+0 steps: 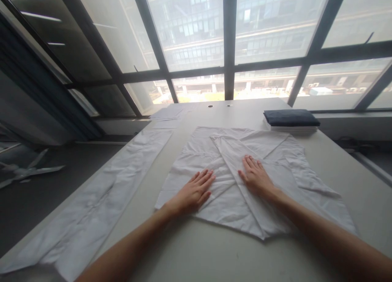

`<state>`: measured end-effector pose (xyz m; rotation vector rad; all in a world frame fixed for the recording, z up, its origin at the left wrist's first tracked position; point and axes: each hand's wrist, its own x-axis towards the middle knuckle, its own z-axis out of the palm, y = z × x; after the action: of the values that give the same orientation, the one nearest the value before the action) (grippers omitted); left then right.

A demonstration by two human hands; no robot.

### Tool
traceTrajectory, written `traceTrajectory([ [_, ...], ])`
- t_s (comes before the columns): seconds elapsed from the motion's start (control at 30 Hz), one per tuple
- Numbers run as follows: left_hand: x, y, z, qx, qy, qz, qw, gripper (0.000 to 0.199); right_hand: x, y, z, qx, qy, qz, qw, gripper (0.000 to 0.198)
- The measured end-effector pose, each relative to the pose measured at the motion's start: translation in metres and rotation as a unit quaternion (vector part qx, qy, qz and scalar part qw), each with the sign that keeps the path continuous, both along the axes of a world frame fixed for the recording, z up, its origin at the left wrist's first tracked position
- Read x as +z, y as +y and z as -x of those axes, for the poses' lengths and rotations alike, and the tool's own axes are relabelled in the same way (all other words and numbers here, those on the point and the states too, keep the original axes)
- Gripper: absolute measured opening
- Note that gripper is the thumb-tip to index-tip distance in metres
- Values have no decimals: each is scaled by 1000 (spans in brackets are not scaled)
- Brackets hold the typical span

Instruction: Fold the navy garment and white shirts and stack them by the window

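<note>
A white cloth garment (245, 208) lies spread on the table in front of me, with creased layers overlapping across its middle. It looks like a shirt or coat, though its exact kind is hard to make out. My left hand (196, 190) rests flat on its left part, fingers stretched out. On the overlapping strip right of centre lies my right hand (255, 176), palm down with the fingers extended. Neither hand grips the fabric.
The pale table (214, 257) reaches toward the windows. Another long white cloth (101, 196) lies along its left edge. Papers (167, 114) are at the far left. A dark folded cloth (290, 118) tops a white stack at the far right.
</note>
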<state>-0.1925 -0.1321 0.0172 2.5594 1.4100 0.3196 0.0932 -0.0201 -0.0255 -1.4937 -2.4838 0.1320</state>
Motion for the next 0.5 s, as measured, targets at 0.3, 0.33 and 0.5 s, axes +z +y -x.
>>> traceTrajectory([
  [0.3, 5, -13, 0, 4, 105, 27, 994, 56, 17, 33, -4, 5, 328, 90, 941, 51],
  [0.33, 6, -15, 0, 1, 110, 24, 994, 56, 24, 45, -4, -6, 400, 125, 908, 46],
  [0.5, 6, -22, 0, -6, 123, 10, 992, 54, 53, 121, -1, -127, 716, 282, 626, 21],
])
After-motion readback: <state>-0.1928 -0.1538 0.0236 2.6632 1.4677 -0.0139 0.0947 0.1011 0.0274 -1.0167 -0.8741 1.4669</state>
